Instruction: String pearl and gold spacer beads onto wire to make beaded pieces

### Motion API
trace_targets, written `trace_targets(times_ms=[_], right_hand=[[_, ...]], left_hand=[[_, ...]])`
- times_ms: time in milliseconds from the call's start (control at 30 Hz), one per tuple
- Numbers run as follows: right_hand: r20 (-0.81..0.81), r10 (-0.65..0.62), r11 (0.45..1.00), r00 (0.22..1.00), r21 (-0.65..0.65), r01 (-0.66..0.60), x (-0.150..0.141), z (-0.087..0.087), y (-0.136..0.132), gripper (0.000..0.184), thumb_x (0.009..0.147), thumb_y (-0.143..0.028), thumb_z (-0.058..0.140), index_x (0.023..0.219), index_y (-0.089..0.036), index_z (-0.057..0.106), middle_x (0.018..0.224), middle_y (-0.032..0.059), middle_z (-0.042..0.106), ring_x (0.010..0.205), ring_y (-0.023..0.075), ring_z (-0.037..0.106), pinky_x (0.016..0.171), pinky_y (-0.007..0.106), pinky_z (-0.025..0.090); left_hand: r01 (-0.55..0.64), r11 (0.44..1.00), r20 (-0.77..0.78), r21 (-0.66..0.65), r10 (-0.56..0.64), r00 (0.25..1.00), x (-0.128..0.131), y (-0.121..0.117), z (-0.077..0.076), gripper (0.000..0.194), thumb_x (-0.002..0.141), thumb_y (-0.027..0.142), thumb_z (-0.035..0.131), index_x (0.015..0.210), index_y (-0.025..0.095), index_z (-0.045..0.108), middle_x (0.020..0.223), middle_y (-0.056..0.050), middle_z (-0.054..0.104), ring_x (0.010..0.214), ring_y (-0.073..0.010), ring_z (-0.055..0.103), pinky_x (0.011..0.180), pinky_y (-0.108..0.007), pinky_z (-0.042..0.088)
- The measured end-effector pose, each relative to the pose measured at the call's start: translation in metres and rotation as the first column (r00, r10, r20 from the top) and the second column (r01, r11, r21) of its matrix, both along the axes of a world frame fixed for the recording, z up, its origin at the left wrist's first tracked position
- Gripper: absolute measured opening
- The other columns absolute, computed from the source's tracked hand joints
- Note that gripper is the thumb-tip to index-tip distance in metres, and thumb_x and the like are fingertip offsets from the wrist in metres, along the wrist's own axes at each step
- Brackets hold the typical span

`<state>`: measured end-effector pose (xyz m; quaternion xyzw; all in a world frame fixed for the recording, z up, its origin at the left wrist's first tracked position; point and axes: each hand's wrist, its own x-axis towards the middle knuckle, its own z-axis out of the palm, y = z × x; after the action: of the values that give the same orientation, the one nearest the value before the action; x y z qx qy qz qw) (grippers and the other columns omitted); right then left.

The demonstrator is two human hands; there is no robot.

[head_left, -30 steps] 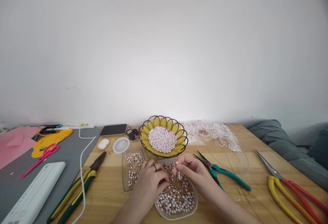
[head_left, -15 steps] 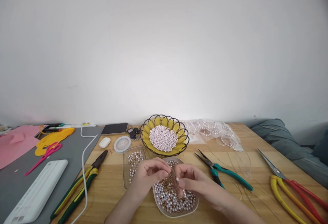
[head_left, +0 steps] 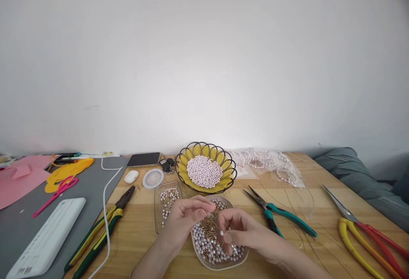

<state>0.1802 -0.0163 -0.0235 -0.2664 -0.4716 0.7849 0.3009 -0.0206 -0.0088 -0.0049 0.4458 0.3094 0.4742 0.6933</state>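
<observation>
My left hand (head_left: 187,218) is pinched shut above a clear dish (head_left: 244,257) heaped with white pearls and gold beads. What its fingertips hold is too small to name. My right hand (head_left: 238,231) is also pinched, over the same dish, holding a white pearl bead (head_left: 221,233) at its fingertips. The two hands are close together, fingertips almost meeting over the dish. A thin clear thread may run between them, but I cannot make it out.
A wire basket (head_left: 205,169) with a yellow liner holds pink pearls. A small clear tray (head_left: 157,211) of beads lies left of the dish. Teal pliers (head_left: 277,216) lie right, green-yellow pliers (head_left: 99,233) left, yellow-red shears (head_left: 364,232) far right. Thread spool (head_left: 152,178), phone (head_left: 143,159) and bagged pearl strings (head_left: 265,162) lie behind.
Both hands have drawn back toward me from the dish's far rim. The right hand lowered with the pearl. The left hand lifted from the beads into a pinch.
</observation>
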Motion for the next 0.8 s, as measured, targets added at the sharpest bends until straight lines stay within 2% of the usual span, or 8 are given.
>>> trace_targets(times_ms=[300,533,800], right_hand=[[0.031,-0.021,1.0,0.999,0.014,0.021,0.0003,-0.0015,0.0024,0.036,0.075,-0.044,0.086,0.073,-0.016,0.063,0.062,-0.0018,0.067,0.052,0.0096,0.054,0.058,0.022,0.038],[0.032,-0.021,1.0,0.999,-0.016,0.021,-0.0001,0.001,0.0025,0.042,0.07,-0.048,0.089,0.071,-0.016,0.061,0.061,-0.0024,0.066,0.052,0.0088,0.053,0.057,0.022,0.037],[0.062,-0.01,1.0,0.998,-0.007,0.01,0.0008,0.004,0.0008,0.043,0.07,-0.05,0.088,0.07,-0.018,0.059,0.057,-0.0039,0.064,0.05,0.0084,0.05,0.055,0.021,0.035]], left_hand=[[-0.006,0.997,-0.041,0.074,0.009,0.999,-0.0014,-0.0005,-0.0001,0.02,0.073,0.042,0.089,0.081,0.024,0.086,0.096,-0.01,0.077,0.092,-0.0232,0.07,0.088,-0.036,0.053],[-0.052,0.979,-0.051,0.197,0.063,0.997,-0.004,0.0006,0.001,0.014,0.08,0.038,0.085,0.083,0.024,0.086,0.094,-0.009,0.077,0.088,-0.0201,0.071,0.08,-0.029,0.055],[-0.065,0.974,-0.126,0.218,0.094,0.988,-0.0053,0.0007,0.0007,0.02,0.08,0.04,0.084,0.083,0.021,0.086,0.096,-0.012,0.078,0.089,-0.0244,0.072,0.079,-0.033,0.057]])
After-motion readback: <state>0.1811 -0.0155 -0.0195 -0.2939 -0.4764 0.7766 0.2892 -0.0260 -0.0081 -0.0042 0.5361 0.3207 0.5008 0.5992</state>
